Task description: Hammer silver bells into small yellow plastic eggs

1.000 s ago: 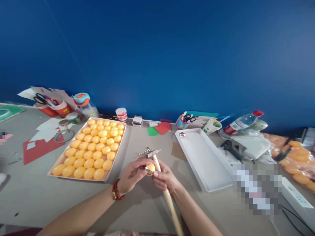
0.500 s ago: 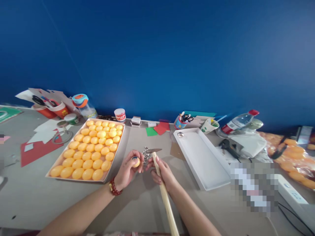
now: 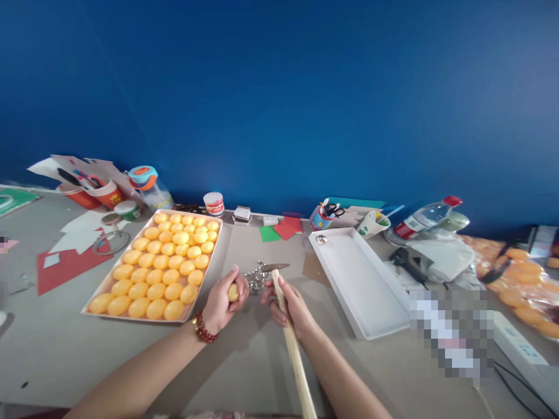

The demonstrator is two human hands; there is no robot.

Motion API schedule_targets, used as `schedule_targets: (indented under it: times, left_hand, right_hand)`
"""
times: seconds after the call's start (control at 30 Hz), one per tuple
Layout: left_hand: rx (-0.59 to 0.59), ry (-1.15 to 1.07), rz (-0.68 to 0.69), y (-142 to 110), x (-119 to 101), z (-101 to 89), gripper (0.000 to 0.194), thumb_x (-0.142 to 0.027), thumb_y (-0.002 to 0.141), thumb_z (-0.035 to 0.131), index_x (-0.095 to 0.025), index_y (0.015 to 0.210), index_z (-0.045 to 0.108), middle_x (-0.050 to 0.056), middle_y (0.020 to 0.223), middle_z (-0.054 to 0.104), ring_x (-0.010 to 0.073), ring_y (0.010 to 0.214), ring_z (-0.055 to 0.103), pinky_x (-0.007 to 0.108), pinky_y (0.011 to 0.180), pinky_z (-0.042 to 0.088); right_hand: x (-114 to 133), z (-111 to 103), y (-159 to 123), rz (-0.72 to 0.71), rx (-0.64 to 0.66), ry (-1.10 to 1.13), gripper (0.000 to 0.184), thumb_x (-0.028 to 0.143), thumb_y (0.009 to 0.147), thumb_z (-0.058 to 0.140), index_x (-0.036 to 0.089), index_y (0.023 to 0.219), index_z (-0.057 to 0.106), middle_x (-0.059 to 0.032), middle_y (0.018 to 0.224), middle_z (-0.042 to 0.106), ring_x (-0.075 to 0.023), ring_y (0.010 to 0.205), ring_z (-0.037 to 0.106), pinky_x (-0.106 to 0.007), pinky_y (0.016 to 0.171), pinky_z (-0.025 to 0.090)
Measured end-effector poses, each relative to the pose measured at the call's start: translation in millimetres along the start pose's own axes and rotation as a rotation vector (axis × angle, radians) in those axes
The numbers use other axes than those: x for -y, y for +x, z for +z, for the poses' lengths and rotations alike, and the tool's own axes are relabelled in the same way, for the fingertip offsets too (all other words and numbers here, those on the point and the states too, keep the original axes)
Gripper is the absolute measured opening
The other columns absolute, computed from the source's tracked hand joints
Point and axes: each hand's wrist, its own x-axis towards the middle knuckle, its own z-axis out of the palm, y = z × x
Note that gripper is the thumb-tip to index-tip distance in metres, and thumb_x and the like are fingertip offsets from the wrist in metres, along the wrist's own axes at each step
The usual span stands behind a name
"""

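Observation:
My left hand (image 3: pixel 225 299) is closed around a yellow ball (image 3: pixel 233 293), most of it hidden by my fingers and palm. My right hand (image 3: pixel 290 305) grips a long pale wooden stick (image 3: pixel 298 369) that slants down toward me, its upper end poking out above my thumb. Across that end shows a dark, pointed metal piece (image 3: pixel 277 267); whether it is joined to the stick I cannot tell. Between the hands lies a heap of small shiny metal pieces (image 3: pixel 255 279). Left of my left hand, a shallow box (image 3: pixel 188 311) holds rows of similar yellow balls (image 3: pixel 167 263).
A white tray (image 3: pixel 362 291) with one small silver item (image 3: pixel 321 239) lies at the right. Beyond it are a plastic bottle (image 3: pixel 425 218), a black glue gun (image 3: pixel 408 265) and bagged orange balls (image 3: pixel 528 279). Paper scraps (image 3: pixel 286 227) and a pen cup (image 3: pixel 322 217) line the blue wall.
My left hand has turned and closed further over the ball, moving slightly left. The ball's dark blue patch is now hidden. My right hand and the stick have hardly moved.

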Motion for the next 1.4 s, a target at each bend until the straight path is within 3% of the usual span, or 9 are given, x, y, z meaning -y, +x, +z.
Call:
schedule_targets:
  times: [0.27,0.53,0.67,0.73,0.83,0.93,1.17,1.27,1.4]
  left_hand:
    - [-0.046,0.057,0.005,0,1,2.6,0.048,-0.050,0.089,0.054,-0.012,0.060,0.054,-0.003,0.054,0.052,0.0012,0.034,0.034,0.014,0.034,0.015]
    - [-0.046,0.095,0.001,0,2,2.2,0.051,-0.052,0.088,0.055,-0.013,0.055,0.049,-0.004,0.049,0.047,0.0006,0.032,0.025,0.014,0.034,0.012]
    - [-0.008,0.119,0.017,-1,4,4.7,0.041,-0.050,0.089,0.050,-0.013,0.075,0.061,-0.001,0.061,0.056,0.0049,0.039,0.040,0.016,0.037,0.025]
    - [0.049,0.097,0.079,-1,6,6.0,0.029,-0.042,0.088,0.054,-0.015,0.095,0.063,0.002,0.076,0.062,0.0089,0.052,0.052,0.019,0.046,0.039]
    - [0.093,0.154,0.207,-2,10,4.8,0.029,-0.037,0.089,0.057,-0.017,0.111,0.058,0.005,0.095,0.065,0.0143,0.072,0.060,0.028,0.069,0.051]
    - [0.078,0.372,0.315,-4,12,0.5,0.030,-0.039,0.094,0.053,-0.018,0.115,0.057,0.007,0.104,0.065,0.0184,0.088,0.062,0.033,0.083,0.050]
    - [0.009,0.738,0.429,-8,14,-7.9,0.033,-0.039,0.093,0.055,-0.019,0.118,0.058,0.009,0.108,0.068,0.0215,0.094,0.065,0.030,0.080,0.053]
    - [0.062,0.787,0.478,-8,19,-9.4,0.040,-0.034,0.088,0.064,-0.020,0.123,0.051,0.009,0.112,0.067,0.0228,0.102,0.065,0.034,0.089,0.052]
    - [0.179,0.939,0.667,-7,19,-9.0,0.034,-0.031,0.085,0.068,-0.021,0.115,0.055,0.011,0.117,0.061,0.0253,0.112,0.059,0.039,0.096,0.049]
  right_hand:
    - [0,0,-1,0.002,-0.003,-0.006,0.045,0.057,0.083,0.066,0.014,0.093,0.060,-0.0032,0.068,0.069,-0.0009,0.028,0.032,-0.015,0.026,0.021]
    - [0,-1,-1,-0.002,0.020,-0.030,0.045,0.058,0.082,0.066,0.014,0.094,0.061,-0.0035,0.069,0.069,-0.0013,0.028,0.033,-0.015,0.026,0.022]
    - [0,3,-3,-0.023,0.017,-0.066,0.043,0.055,0.084,0.065,0.014,0.094,0.061,-0.0036,0.068,0.069,-0.0015,0.028,0.034,-0.015,0.026,0.023]
    - [0,5,-4,-0.023,0.013,-0.081,0.042,0.055,0.084,0.065,0.014,0.094,0.060,-0.0036,0.068,0.069,-0.0018,0.028,0.034,-0.015,0.027,0.023]
    - [2,6,-5,-0.015,0.011,-0.103,0.043,0.056,0.084,0.064,0.014,0.095,0.060,-0.0045,0.069,0.070,-0.0021,0.028,0.035,-0.015,0.027,0.025]
    - [2,6,-5,-0.016,0.026,-0.122,0.043,0.054,0.084,0.066,0.013,0.096,0.061,-0.0051,0.074,0.070,-0.0014,0.028,0.036,-0.015,0.026,0.026]
    - [-2,5,-3,-0.032,-0.001,-0.105,0.044,0.053,0.078,0.072,0.015,0.096,0.059,-0.0030,0.078,0.070,-0.0009,0.028,0.037,-0.015,0.026,0.026]
    - [-4,4,-3,-0.032,-0.051,-0.143,0.044,0.053,0.076,0.074,0.016,0.094,0.058,0.0018,0.068,0.065,-0.0015,0.028,0.036,-0.014,0.026,0.026]
    - [-3,5,-4,-0.017,-0.051,-0.241,0.046,0.051,0.075,0.076,0.017,0.098,0.056,0.0082,0.051,0.054,-0.0033,0.029,0.035,-0.014,0.026,0.026]
